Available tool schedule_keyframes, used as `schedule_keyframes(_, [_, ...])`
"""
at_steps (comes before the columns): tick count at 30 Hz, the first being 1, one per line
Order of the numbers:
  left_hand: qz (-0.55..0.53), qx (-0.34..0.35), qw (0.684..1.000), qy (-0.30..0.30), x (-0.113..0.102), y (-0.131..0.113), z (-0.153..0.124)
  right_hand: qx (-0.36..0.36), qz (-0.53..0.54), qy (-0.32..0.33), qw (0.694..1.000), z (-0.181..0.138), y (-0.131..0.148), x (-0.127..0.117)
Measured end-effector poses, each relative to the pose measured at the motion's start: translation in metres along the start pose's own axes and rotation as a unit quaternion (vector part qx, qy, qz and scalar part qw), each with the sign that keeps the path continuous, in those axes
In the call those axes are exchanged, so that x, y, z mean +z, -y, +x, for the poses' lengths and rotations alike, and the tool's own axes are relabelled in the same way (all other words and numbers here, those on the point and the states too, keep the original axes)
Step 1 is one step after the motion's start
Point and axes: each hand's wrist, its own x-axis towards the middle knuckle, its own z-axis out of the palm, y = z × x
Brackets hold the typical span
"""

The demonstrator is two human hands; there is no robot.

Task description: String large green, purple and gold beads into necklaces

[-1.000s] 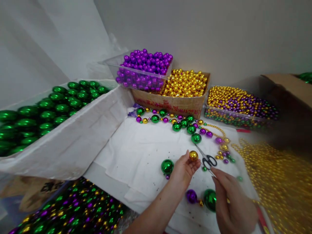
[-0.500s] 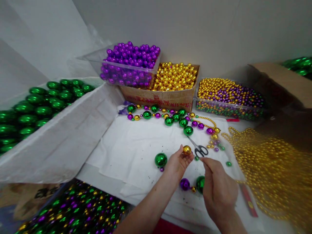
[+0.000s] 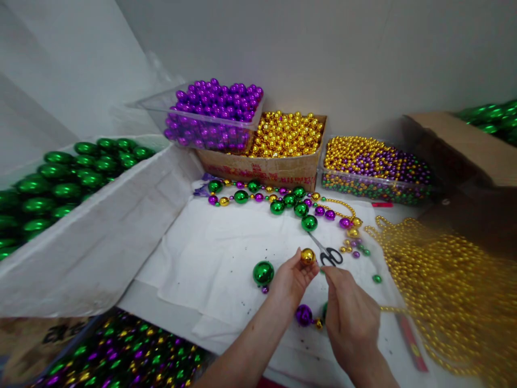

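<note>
My left hand (image 3: 294, 277) pinches a shiny gold bead (image 3: 307, 256) between thumb and fingers, above the white cloth (image 3: 202, 248). Close beside it, my right hand (image 3: 353, 320) is closed with thumb and forefinger pressed together. What those fingertips grip is too small to make out; a sliver of green shows next to them. Just beyond the hands lie black-handled scissors (image 3: 332, 257). A large green bead (image 3: 263, 273) with a small purple bead (image 3: 265, 289) sits left of my left wrist. Below the hands, a purple bead (image 3: 304, 315) joins a small gold one; a green bead there is mostly hidden.
Strung beads (image 3: 241, 196) lie across the back of the cloth. Behind stand a clear bin of purple beads (image 3: 218, 108), a carton of gold beads (image 3: 286, 134) and a mixed-bead bin (image 3: 371, 167). Gold bead chains (image 3: 452, 285) heap at right; a white box (image 3: 100, 231) stands left.
The view has shifted slightly, so the scene sits a little lower. My left hand still holds the gold bead. My right hand has come slightly closer to it, covering more of the lower green bead.
</note>
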Motion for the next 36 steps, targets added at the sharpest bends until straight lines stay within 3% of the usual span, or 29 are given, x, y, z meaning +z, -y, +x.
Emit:
schedule_keyframes(5, [-0.014,-0.011,1.000,0.001,0.003,0.001,-0.007,0.006,0.011,0.025,1.000,-0.005,-0.005,0.009])
schedule_keyframes(9, [-0.007,-0.017,0.998,0.063,0.004,0.002,-0.017,0.083,0.047,0.067,0.993,-0.017,-0.022,0.011])
schedule_keyframes(13, [0.083,0.063,0.988,0.117,0.006,0.001,-0.019,0.100,0.045,0.071,0.991,-0.032,-0.040,0.015])
schedule_keyframes(17, [0.177,0.156,0.965,0.110,0.012,-0.006,-0.019,0.137,0.028,0.141,0.980,-0.034,-0.050,0.014])
schedule_keyframes(20, [0.268,0.246,0.925,0.114,0.020,-0.015,-0.023,0.168,0.024,0.152,0.974,-0.024,-0.053,0.007])
schedule_keyframes(23, [0.327,0.287,0.886,0.157,0.031,-0.020,-0.028,0.215,0.104,0.135,0.962,-0.010,-0.050,0.003])
schedule_keyframes(25, [0.329,0.283,0.882,0.186,0.038,-0.020,-0.030,0.268,0.183,0.156,0.933,-0.003,-0.046,0.004])
schedule_keyframes(28, [0.306,0.268,0.891,0.199,0.044,-0.018,-0.029,0.370,0.291,0.178,0.864,-0.002,-0.045,0.007])
schedule_keyframes(32, [0.286,0.225,0.911,0.192,0.044,-0.015,-0.024,0.489,0.417,0.128,0.756,-0.007,-0.050,0.002])
schedule_keyframes(34, [0.288,0.179,0.917,0.211,0.040,-0.014,-0.021,0.513,0.446,0.079,0.729,-0.007,-0.055,-0.007])
schedule_keyframes(36, [0.301,0.130,0.917,0.228,0.034,-0.014,-0.015,0.520,0.439,0.015,0.732,-0.005,-0.063,-0.020])
